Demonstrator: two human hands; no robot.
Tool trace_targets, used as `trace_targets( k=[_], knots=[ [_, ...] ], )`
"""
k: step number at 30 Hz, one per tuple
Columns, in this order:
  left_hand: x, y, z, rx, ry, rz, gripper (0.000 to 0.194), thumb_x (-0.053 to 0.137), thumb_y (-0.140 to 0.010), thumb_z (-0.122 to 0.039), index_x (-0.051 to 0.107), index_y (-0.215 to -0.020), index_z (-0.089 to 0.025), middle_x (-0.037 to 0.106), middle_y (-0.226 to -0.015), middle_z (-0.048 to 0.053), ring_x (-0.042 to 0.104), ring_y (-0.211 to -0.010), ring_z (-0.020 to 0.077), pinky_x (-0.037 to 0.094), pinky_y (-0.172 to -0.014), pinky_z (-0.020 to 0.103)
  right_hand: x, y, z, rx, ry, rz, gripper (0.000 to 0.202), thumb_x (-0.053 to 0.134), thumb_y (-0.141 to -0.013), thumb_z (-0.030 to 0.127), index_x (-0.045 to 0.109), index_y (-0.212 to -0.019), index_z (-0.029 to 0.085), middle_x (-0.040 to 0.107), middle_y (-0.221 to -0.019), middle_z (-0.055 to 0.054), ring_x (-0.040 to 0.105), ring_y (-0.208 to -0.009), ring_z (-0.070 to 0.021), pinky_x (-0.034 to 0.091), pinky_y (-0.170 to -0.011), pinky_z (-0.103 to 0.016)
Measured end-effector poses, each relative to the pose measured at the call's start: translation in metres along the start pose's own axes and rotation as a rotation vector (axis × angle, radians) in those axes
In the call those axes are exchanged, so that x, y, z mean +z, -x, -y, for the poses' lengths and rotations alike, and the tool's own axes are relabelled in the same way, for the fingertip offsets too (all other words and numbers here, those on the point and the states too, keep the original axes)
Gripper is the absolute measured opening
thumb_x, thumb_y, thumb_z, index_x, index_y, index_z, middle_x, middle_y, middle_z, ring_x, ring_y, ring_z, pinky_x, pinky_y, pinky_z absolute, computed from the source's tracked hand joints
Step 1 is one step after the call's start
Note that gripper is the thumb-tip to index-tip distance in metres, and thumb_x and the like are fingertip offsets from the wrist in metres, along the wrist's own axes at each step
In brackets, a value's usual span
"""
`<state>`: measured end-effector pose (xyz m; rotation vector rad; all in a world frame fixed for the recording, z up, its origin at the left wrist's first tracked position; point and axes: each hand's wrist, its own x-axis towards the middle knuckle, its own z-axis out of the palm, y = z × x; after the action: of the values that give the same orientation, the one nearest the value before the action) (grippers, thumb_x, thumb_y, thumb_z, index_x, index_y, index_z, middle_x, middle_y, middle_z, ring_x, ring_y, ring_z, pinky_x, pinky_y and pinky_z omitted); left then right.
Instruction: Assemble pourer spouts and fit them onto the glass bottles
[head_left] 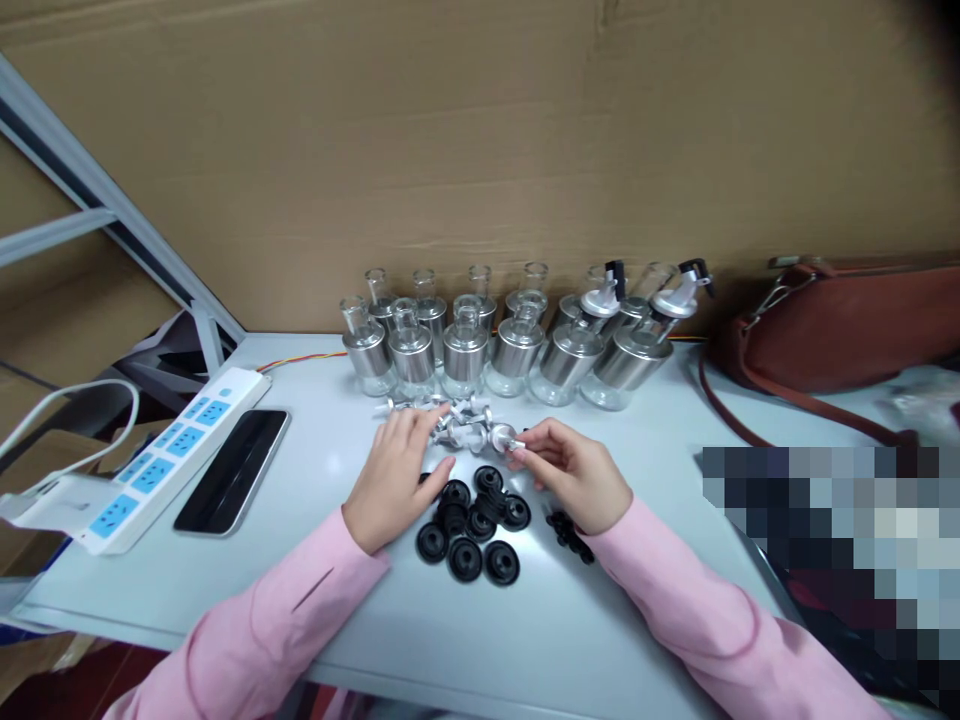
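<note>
My right hand (pixel 574 472) pinches the thin end of a silver metal spout part (pixel 502 437) at the right side of a small pile of similar silver parts (pixel 459 432). My left hand (pixel 397 475) rests at the pile's left side, fingers spread, its fingertips touching the parts. Nearer to me lie several round black rings (pixel 465 558), some stacked. Small black pieces (pixel 571 538) are partly hidden beneath my right wrist. Behind the pile stand two rows of glass bottles with metal bands (pixel 465 352). Two at the right carry silver spouts with black levers (pixel 679 298).
On the left of the table (pixel 360 630) are a white power strip (pixel 176 455) and a black phone (pixel 234 470). A brown leather bag (pixel 847 325) with its strap lies at the right. A cardboard wall (pixel 480 130) rises behind the bottles.
</note>
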<state>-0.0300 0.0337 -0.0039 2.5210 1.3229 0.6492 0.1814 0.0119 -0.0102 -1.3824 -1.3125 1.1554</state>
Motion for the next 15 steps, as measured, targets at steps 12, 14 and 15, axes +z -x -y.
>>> trace_targets(
  k=[12, 14, 15],
  knots=[
    [0.007, -0.002, 0.009, -0.139, 0.204, -0.076, 0.054, 0.05, -0.084, -0.022, 0.022, -0.13, -0.02, 0.029, -0.133, 0.012, 0.027, -0.128, 0.0249, 0.027, -0.107, 0.044, -0.013, -0.007, -0.011, -0.124, 0.107, -0.108, 0.033, 0.064, -0.068, 0.048, 0.053, -0.075, 0.018, 0.065, -0.067, -0.006, 0.063, -0.059, -0.0183, 0.051, -0.062, -0.035],
    [0.006, -0.002, 0.005, -0.114, 0.246, -0.081, 0.052, 0.049, -0.084, -0.02, 0.024, -0.129, -0.02, 0.031, -0.131, 0.012, 0.029, -0.127, 0.0236, 0.03, -0.106, 0.042, -0.01, -0.007, -0.012, -0.121, 0.132, -0.054, 0.031, 0.063, -0.07, 0.047, 0.053, -0.073, 0.018, 0.066, -0.071, -0.007, 0.063, -0.062, -0.019, 0.051, -0.063, -0.036],
    [0.006, -0.002, 0.003, -0.102, 0.263, -0.08, 0.051, 0.049, -0.084, -0.019, 0.025, -0.129, -0.02, 0.031, -0.131, 0.011, 0.03, -0.126, 0.0233, 0.031, -0.105, 0.042, -0.008, -0.007, -0.012, -0.123, 0.138, -0.032, 0.03, 0.062, -0.07, 0.046, 0.053, -0.073, 0.018, 0.067, -0.072, -0.007, 0.064, -0.064, -0.0194, 0.051, -0.063, -0.036]
  ],
)
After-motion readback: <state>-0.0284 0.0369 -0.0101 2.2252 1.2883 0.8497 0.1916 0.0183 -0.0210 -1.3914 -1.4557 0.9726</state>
